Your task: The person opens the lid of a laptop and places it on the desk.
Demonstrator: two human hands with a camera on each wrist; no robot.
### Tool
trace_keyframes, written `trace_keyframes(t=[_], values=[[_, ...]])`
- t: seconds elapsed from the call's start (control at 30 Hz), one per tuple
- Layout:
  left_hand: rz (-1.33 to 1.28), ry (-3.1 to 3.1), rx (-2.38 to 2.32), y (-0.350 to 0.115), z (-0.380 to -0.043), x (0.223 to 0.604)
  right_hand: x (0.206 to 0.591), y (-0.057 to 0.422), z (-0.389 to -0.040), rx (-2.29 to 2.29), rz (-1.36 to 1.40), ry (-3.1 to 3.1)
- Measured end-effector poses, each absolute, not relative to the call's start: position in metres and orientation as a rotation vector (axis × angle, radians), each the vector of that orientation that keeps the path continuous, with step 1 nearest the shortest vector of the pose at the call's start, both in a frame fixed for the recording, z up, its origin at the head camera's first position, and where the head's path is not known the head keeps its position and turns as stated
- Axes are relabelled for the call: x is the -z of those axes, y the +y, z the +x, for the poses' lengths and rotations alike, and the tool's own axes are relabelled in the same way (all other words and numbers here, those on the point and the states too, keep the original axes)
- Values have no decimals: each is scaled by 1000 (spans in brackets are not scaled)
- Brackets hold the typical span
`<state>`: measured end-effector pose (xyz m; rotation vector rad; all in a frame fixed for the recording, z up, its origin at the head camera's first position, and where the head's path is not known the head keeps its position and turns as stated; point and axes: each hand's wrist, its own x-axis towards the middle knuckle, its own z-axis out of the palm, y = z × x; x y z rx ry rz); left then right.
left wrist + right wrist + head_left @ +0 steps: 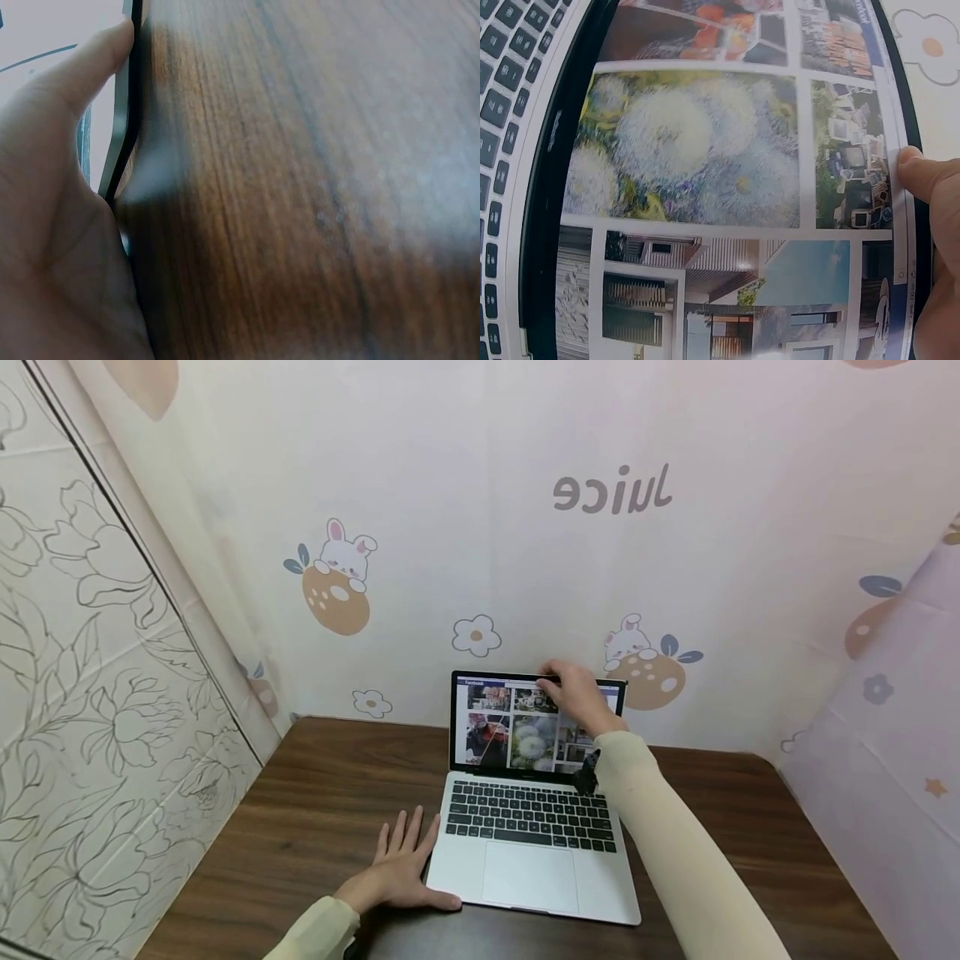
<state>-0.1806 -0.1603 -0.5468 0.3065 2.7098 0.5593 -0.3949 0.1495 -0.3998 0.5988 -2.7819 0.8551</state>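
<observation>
Left hand flat on table, fingers straight and spread, thumb along near-left edge of laptop. Grasps nothing; likely braces base so it does not slide or tip. Left wrist view: thumb against laptop's dark edge, wood grain alongside.

Laptop mid-table, lid open, screen lit with photo grid.

Right hand at top edge of lid, fingers curled over rim, thumb on screen-side bezel: pinching lid. Grip at top gives most leverage on hinge.
</observation>
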Motion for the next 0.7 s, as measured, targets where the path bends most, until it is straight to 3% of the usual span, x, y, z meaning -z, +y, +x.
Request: trace_keyframes(t=[0.7], values=[[325, 2708, -587, -167, -184, 548, 399, 150, -371, -672, 673, -2729]])
